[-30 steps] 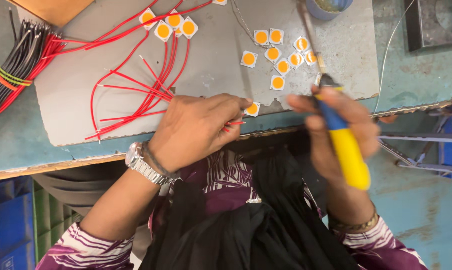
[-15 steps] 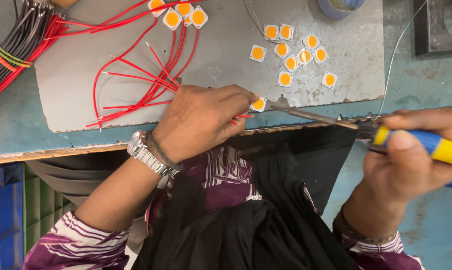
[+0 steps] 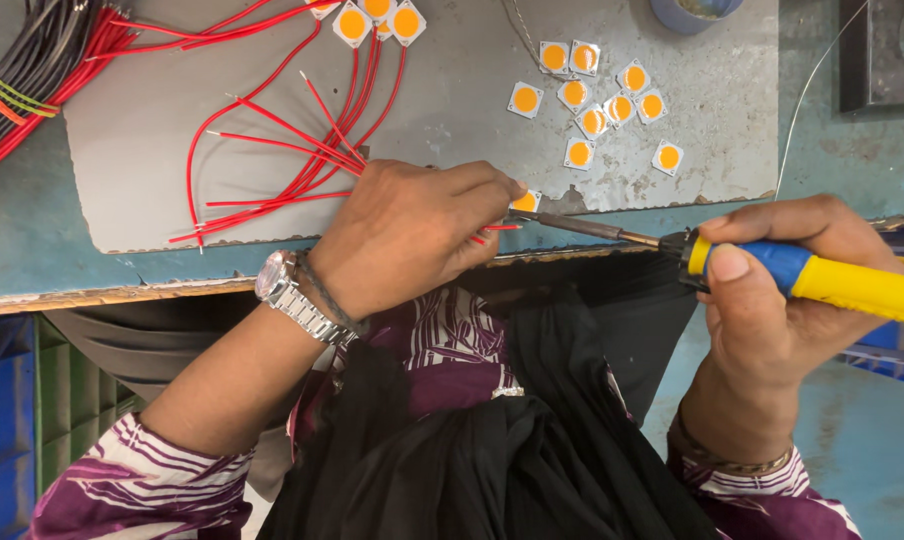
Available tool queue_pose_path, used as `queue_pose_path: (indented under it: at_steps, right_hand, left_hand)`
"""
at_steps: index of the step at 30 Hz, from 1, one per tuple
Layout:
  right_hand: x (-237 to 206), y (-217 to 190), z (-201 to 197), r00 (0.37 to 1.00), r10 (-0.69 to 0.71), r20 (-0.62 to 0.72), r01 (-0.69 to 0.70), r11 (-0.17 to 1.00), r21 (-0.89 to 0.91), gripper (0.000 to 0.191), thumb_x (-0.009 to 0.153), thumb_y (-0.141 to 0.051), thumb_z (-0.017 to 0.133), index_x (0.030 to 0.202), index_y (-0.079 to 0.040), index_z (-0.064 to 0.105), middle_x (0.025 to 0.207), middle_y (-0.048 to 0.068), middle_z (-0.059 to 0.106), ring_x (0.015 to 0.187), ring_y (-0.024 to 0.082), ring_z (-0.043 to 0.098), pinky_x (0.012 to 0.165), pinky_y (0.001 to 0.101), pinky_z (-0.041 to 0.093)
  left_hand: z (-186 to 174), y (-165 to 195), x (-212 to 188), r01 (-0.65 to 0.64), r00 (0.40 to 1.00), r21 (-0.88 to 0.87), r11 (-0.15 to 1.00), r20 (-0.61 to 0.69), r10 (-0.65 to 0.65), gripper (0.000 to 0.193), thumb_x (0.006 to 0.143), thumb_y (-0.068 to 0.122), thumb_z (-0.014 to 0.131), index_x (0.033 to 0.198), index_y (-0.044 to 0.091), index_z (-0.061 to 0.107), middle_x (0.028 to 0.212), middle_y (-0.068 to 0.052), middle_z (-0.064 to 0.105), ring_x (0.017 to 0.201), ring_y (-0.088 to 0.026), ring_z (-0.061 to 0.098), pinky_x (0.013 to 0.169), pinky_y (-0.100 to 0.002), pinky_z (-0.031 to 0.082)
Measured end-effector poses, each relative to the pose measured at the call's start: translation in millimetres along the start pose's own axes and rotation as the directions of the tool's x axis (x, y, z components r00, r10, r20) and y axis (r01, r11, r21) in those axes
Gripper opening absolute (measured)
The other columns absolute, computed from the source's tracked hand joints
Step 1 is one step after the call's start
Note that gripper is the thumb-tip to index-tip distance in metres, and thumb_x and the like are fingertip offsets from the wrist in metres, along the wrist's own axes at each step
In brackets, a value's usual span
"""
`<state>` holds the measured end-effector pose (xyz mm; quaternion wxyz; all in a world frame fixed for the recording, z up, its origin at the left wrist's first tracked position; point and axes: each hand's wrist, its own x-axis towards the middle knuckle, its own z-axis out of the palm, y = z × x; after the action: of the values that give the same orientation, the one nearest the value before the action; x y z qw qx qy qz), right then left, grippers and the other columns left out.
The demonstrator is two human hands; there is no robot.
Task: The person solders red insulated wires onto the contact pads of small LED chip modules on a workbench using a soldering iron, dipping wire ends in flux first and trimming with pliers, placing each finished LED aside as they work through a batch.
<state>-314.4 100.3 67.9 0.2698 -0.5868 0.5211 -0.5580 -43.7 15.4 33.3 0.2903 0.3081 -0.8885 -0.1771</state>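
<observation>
Fingers of the left hand (image 3: 412, 235) pinch a red wire (image 3: 487, 232) against a small square white chip with orange centre (image 3: 525, 202); the right hand (image 3: 772, 290) grips a yellow-and-blue soldering iron (image 3: 822, 280), tip at that chip. Ten loose chips (image 3: 597, 100) lie unwired on the grey mat (image 3: 152, 150), several (image 3: 377, 15) already wired

Bright, even overhead light, soft shadows under the left hand (image 3: 402, 235); sharp focus, no glare, slight edge distortion.

The left hand (image 3: 402, 235) hides most of the small square yellow-centred chip (image 3: 525, 202), and the yellow-and-blue-handled soldering iron (image 3: 822, 280) runs off the right edge.
</observation>
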Motion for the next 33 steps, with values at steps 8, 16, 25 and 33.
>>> queue_pose_path:
  at_steps: [8, 16, 25, 33]
  right_hand:
    - [9, -2, -15, 0.978, -0.106, 0.182, 0.14, 0.973, -0.186, 0.027, 0.104, -0.019, 0.075, 0.099, 0.005, 0.065, 0.087, 0.012, 0.07, 0.065, 0.01, 0.063, 0.064, 0.0195, 0.05]
    - [9, -3, -15, 0.987, -0.115, 0.116, 0.134, 0.976, -0.17, 0.022, 0.102, -0.015, 0.075, 0.103, 0.006, 0.067, 0.091, 0.014, 0.07, 0.069, 0.012, 0.066, 0.065, 0.0192, 0.05]
    - [20, -8, -4, 0.97, -0.14, 0.197, 0.174, 0.971, -0.162, 0.024, 0.102, -0.016, 0.074, 0.099, 0.006, 0.064, 0.091, 0.015, 0.071, 0.07, 0.013, 0.069, 0.069, 0.0208, 0.057]
    - [21, -11, -7, 0.962, -0.154, 0.226, 0.206, 0.952, -0.227, 0.022, 0.1, -0.014, 0.073, 0.097, 0.007, 0.066, 0.087, 0.014, 0.071, 0.067, 0.013, 0.068, 0.065, 0.0202, 0.055]
  left_hand:
    - [-1, 0, 3, -0.02, 1.0, 0.017, 1.0, 0.015, 0.02, 0.025, 0.085, 0.012, 0.071, 0.109, 0.005, 0.071, 0.1, -0.003, 0.07, 0.071, -0.025, 0.068, 0.058, -0.04, 0.049]
    - [0, 1, 6, -0.002, 1.0, 0.024, 1.0, 0.029, 0.001, 0.025, 0.085, 0.013, 0.07, 0.108, 0.004, 0.071, 0.1, -0.003, 0.07, 0.07, -0.025, 0.068, 0.058, -0.04, 0.049]
    - [0, -1, 4, -0.015, 1.0, 0.016, 1.0, 0.014, 0.015, 0.025, 0.085, 0.014, 0.071, 0.108, 0.003, 0.069, 0.1, -0.005, 0.068, 0.072, -0.026, 0.068, 0.06, -0.041, 0.05]
    - [2, -1, 5, -0.008, 1.0, 0.016, 1.0, 0.027, 0.008, 0.026, 0.083, 0.014, 0.073, 0.105, 0.004, 0.067, 0.096, -0.006, 0.066, 0.072, -0.028, 0.067, 0.059, -0.042, 0.049]
